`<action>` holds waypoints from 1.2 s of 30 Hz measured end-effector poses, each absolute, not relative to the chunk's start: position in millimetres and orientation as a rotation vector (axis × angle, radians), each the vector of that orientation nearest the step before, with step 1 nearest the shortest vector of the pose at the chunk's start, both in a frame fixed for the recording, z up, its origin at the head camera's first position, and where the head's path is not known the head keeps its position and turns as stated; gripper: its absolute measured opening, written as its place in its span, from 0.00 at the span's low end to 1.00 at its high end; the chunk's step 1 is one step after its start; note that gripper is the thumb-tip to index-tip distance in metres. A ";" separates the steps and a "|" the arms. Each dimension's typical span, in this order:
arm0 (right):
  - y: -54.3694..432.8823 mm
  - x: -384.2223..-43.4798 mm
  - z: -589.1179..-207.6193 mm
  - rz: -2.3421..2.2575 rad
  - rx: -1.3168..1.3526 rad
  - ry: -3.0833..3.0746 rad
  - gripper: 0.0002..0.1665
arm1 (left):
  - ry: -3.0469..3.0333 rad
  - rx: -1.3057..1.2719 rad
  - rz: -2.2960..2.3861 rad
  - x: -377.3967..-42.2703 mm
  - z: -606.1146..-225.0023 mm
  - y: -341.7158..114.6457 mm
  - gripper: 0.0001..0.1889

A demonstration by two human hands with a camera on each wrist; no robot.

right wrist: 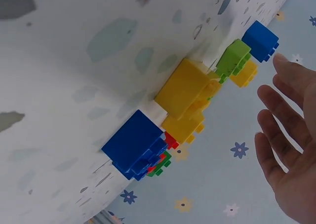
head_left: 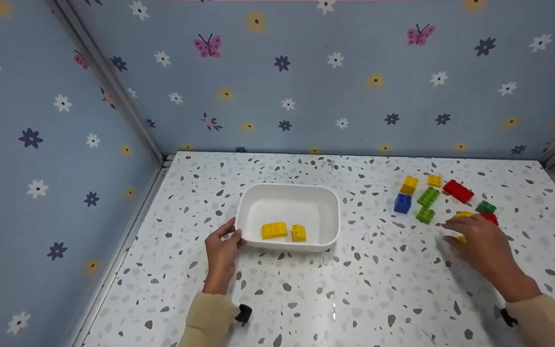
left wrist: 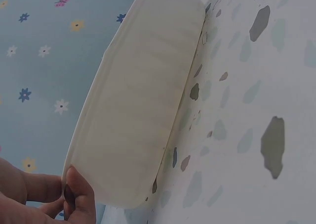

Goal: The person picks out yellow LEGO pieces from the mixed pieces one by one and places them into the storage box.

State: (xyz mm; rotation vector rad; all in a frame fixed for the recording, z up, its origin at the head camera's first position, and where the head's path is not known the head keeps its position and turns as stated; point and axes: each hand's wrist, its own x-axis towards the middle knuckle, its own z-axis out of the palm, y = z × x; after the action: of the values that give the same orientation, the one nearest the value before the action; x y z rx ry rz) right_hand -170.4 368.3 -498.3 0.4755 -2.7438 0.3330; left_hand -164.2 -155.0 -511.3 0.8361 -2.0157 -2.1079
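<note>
My left hand [head_left: 223, 250] pinches the near left corner of a white plastic container [head_left: 287, 247], thumb and fingers on its rim. Two yellow toy bricks [head_left: 274, 230] lie inside it along the near side. In the left wrist view the container's outer wall [left wrist: 136, 95] hides the bricks. My right hand [head_left: 487, 246] is over the loose bricks at the right, partly covering yellow ones [head_left: 464, 214]. From the right wrist view, its fingers [right wrist: 269, 127] are extended and apart from the nearest yellow brick [right wrist: 181, 89]. A blue brick [right wrist: 134, 142] there is hidden under that hand in the head view.
Left of the right hand are a blue brick [head_left: 403, 203], a yellow one [head_left: 409, 185] and light green ones [head_left: 428, 196]. Red [head_left: 458, 191] and dark green [head_left: 486, 206] bricks lie behind it. Patterned panels [head_left: 306, 86] border the speckled table [head_left: 354, 299] at the back and sides.
</note>
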 end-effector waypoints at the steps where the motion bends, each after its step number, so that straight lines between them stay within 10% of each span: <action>1: 369.9 -169.7 -498.6 0.333 0.470 -2.747 0.24 | -2.017 0.834 -2.106 -164.2 -511.6 -155.0 0.23; 36: 398.3 -148.5 -514.7 0.296 0.261 -2.877 0.23 | -1.997 0.815 -2.129 -162.3 -511.7 -155.3 0.23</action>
State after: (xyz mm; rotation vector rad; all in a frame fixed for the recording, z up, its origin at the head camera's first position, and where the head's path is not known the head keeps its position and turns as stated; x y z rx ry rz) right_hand -148.5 398.3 -514.7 0.2613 -2.8766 0.2963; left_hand -162.3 -155.3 -511.7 0.8152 -1.9973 -2.1286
